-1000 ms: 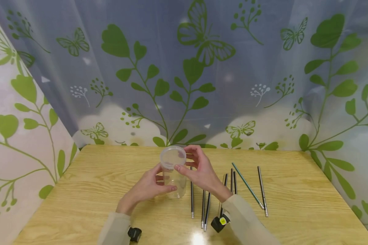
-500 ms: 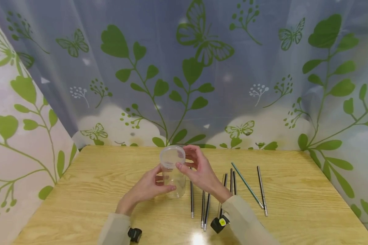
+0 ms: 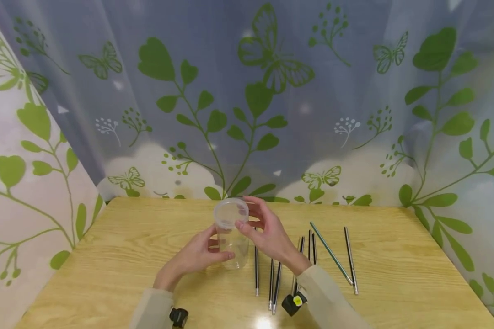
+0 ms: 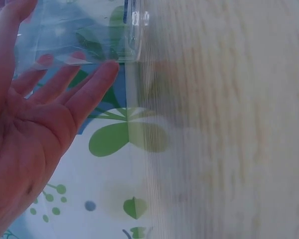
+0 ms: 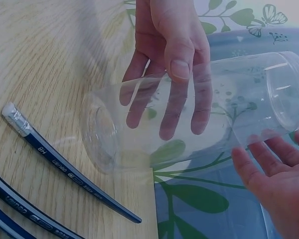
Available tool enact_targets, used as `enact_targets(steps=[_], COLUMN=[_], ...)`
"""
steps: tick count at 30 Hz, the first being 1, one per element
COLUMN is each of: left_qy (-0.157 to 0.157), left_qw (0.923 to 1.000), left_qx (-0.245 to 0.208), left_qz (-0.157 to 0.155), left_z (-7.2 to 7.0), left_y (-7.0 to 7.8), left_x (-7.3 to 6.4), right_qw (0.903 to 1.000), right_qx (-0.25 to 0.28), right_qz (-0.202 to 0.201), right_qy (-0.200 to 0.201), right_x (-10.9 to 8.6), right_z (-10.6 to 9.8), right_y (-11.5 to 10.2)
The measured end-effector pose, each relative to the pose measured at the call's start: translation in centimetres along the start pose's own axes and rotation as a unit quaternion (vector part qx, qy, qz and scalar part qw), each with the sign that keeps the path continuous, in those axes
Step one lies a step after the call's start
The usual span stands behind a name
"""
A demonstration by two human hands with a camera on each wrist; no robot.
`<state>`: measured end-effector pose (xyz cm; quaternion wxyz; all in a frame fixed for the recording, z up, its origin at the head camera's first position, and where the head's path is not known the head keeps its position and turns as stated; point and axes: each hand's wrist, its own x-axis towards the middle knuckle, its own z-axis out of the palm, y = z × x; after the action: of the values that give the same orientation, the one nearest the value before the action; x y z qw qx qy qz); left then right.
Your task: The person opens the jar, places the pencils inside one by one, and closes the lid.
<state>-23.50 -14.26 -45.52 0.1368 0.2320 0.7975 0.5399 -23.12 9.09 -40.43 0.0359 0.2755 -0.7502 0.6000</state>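
Note:
A clear, see-through plastic jar [image 3: 235, 242] stands upright near the middle of the table, tilted slightly if at all. My left hand [image 3: 195, 251] grips its lower body, thumb on the near side and fingers behind. Up at the pale rim, my right hand [image 3: 269, 230] holds the jar, its thumb at the front and its fingers round the far right side. Whether a lid covers the rim cannot be told. In the right wrist view, the left fingers show through the jar wall, and nothing is visible inside the jar.
Several dark pencils [image 3: 256, 265] with eraser ends lie on the wooden table [image 3: 148, 228] right of the jar, some partly under the right forearm. Farther right, a green pencil [image 3: 331, 253] touches or nearly touches a dark one [image 3: 351, 260]. A patterned curtain [image 3: 214, 91] hangs behind.
Both hands keep their hold on the jar with hardly any movement. The head view has shifted slightly upward, so the scene sits a little lower.

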Motion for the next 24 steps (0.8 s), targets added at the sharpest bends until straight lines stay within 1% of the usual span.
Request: enact_targets(steps=[5,13,20,24], left_qy=[0.006,0.002,0.004,0.004], left_qw=[1.0,1.0,1.0,1.0], left_qx=[0.003,-0.005,-0.003,-0.002], left_qz=[-0.003,0.002,0.0,-0.001], left_z=[0.07,0.21,0.15,0.12], left_y=[0.1,0.09,0.17,0.14], left_x=[0.01,-0.1,-0.11,-0.11], right_qw=[0.9999,0.9999,0.9999,1.0], right_qx=[0.009,-0.013,0.012,0.002], right_qz=[0.0,-0.006,0.006,0.006], right_qy=[0.006,-0.004,0.003,0.004], right_x=[0.03,-0.03,-0.08,0.0], right_z=[0.04,-0.01,0.07,0.14], right_y=[0.0,-0.05,-0.04,-0.05])
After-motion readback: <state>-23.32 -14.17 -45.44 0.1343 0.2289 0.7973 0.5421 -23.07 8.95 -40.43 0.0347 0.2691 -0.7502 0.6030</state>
